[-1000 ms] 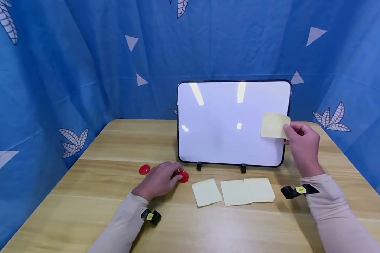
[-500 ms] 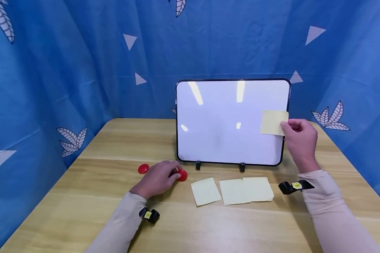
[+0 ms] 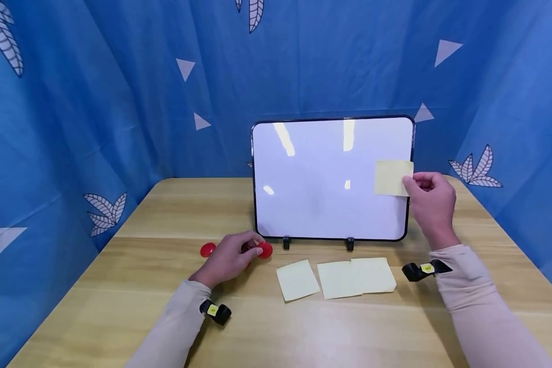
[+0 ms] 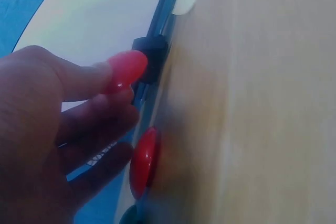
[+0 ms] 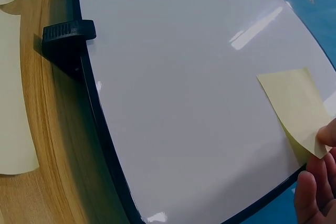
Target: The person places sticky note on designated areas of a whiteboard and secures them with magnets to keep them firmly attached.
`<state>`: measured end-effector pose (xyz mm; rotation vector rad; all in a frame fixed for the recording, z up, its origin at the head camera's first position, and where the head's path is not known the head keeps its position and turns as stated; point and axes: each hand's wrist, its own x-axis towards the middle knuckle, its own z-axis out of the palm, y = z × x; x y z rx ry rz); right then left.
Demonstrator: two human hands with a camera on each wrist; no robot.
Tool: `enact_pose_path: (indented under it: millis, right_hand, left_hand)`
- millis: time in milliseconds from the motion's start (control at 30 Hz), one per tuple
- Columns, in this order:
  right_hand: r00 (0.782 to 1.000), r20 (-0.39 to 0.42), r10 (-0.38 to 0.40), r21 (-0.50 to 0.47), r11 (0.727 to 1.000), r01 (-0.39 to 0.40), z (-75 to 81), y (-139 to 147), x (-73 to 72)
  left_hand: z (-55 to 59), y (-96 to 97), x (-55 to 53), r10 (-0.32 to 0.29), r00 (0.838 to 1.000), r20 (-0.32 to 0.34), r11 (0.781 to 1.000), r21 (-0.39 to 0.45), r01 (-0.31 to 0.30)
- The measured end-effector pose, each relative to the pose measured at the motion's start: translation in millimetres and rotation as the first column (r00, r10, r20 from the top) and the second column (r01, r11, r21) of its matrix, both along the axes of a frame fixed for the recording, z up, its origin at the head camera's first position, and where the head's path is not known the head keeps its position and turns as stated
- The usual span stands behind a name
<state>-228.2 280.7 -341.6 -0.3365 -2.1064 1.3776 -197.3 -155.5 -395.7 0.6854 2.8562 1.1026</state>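
Note:
My left hand [image 3: 230, 255] pinches a red round magnet [image 3: 265, 250] between thumb and fingers, just over the table near the whiteboard's lower left corner. In the left wrist view, a second domed red magnet [image 4: 144, 163] sits below the fingertips. Another red magnet [image 3: 208, 250] lies left of this hand. My right hand [image 3: 433, 202] pinches a pale yellow sticky note [image 3: 392, 178] by its right edge, in front of the right side of the whiteboard [image 3: 313, 179]. From the right wrist, the sticky note [image 5: 294, 106] shows a curled lower edge and overlaps the board.
Several pale yellow sticky notes [image 3: 297, 280] lie in a row on the wooden table [image 3: 276, 332] before the board, two overlapping. Black feet [image 3: 350, 244] hold the whiteboard upright. A blue patterned curtain [image 3: 119, 102] hangs behind and at both sides.
The left hand has lifted the red magnet slightly, and a bit of red now shows beneath that hand. The right hand has straightened the sticky note against the board's right side.

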Motion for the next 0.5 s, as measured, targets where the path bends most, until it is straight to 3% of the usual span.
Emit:
enact_pose_path:
  millis: [500]
  right_hand:
    - [1.000, -0.011, 0.002, 0.015, 1.000, -0.002, -3.2, -5.5, 2.1]
  left_hand:
    - [3.7, 5.3, -0.6, 0.076, 0.986, 0.147, 0.981, 0.164, -0.100]
